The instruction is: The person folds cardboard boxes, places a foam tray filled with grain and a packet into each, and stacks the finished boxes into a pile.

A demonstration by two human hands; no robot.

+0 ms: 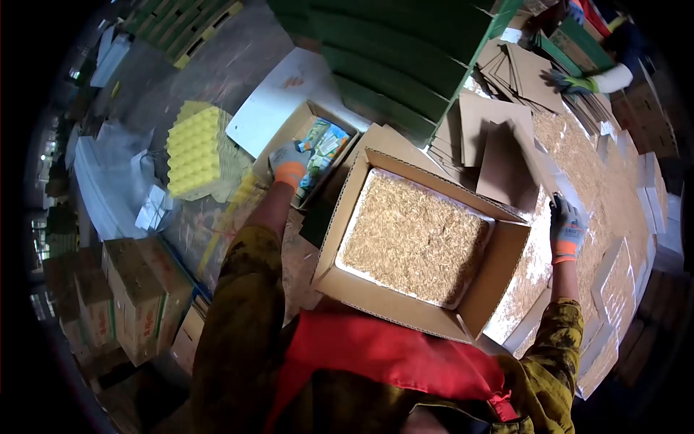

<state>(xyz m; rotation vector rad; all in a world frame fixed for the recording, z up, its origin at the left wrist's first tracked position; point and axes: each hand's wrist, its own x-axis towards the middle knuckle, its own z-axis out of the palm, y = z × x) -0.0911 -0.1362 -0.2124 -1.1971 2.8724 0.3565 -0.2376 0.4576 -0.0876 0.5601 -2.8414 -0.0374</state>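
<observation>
The left hand point(289, 168), in a grey glove with an orange cuff, lies on the near rim of a small carton point(283, 134). Its fingers are bent down onto the colourful packets point(325, 145) inside; whether they grip one cannot be told. The right hand point(566, 230), gloved alike, is raised with fingers together and pointing up, the tips at the lower corner of a brown cardboard sheet point(506, 163); a grip on it cannot be made out. Between the two arms, close to the body, sits a large open carton point(499, 271) filled level with straw-like shavings point(416, 235). More shavings cover the table point(585, 166) right of it. Left of the small carton lies yellow ridged foam point(194, 148). At the far end a co-worker's gloved hand point(578, 83) rests on stacked cardboard point(520, 69)
</observation>
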